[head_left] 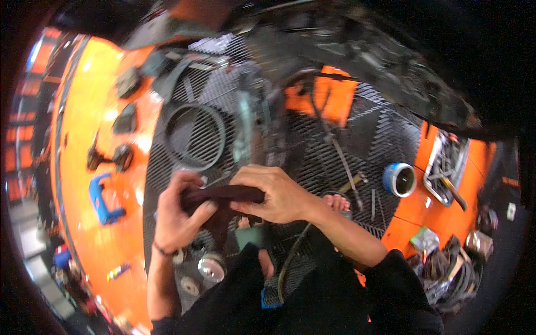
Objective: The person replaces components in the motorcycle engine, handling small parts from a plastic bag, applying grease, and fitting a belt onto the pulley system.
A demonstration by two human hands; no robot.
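A dark maroon cloth [226, 194] is stretched in a folded band between my two hands, and part of it hangs down below. My left hand [177, 215] grips its left end, thumb along the near side. At the other end, my right hand [274, 194] pinches the cloth between thumb and fingers. Both hands are held up over a black ribbed mat. Just beyond my left hand, a dark round ring [219, 146] lies on the mat. The picture is slightly blurred.
Left, on the orange floor, lie a blue C-shaped tool [100, 199] and a dark power drill [97, 159]. To the right are a blue tub [398, 180], a metal tray of tools [445, 167] and a heap of rags [449, 273]. Dark machinery [391, 61] overhangs the far side.
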